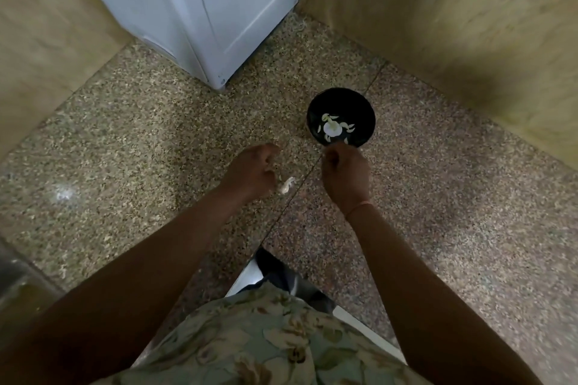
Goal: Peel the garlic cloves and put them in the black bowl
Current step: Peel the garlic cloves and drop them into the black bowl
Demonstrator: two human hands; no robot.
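The black bowl (341, 103) stands on the speckled stone counter and holds a pale garlic bulb (332, 128) with several loose cloves around it. My right hand (345, 175) hovers at the bowl's near rim, its fingers curled tight. A small pale bit shows at its fingertips, too small to name. My left hand (251, 170) hangs over the counter left of the bowl, fingers loosely curled with nothing visible in them. A scrap of garlic skin (287, 185) lies just right of that hand.
A white appliance (200, 9) stands at the back of the stone counter (140, 134). Beige walls close in on the left and right. The counter's front edge and my patterned shirt (266, 344) are at the bottom.
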